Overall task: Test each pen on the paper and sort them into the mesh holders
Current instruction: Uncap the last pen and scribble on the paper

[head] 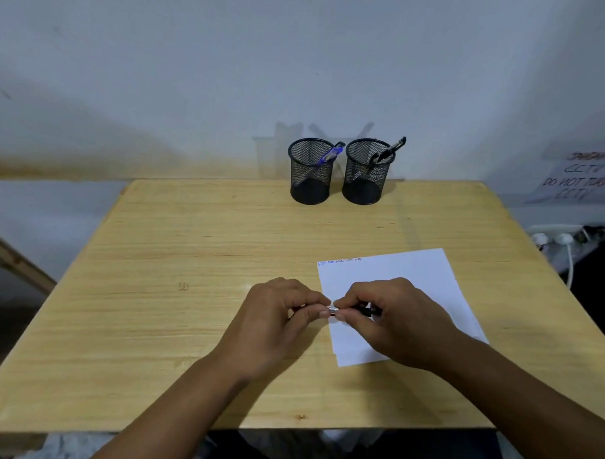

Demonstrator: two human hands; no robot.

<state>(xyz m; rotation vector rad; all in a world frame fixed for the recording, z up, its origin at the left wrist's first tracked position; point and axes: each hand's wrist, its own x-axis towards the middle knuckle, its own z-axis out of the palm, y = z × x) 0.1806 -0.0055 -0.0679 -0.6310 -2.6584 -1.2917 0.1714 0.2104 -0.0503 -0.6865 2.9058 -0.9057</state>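
Over wooden table, both hands' grip clamps one pen (silver band, black barrel).

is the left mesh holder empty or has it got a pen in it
Not empty: the left mesh holder has a blue pen leaning inside, its top over the rim.

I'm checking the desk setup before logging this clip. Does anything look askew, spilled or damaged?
Nothing spilled or damaged. The paper lies slightly skewed to the table edge. Both mesh holders stand upright, pens leaning inside. Both hands grip one pen.
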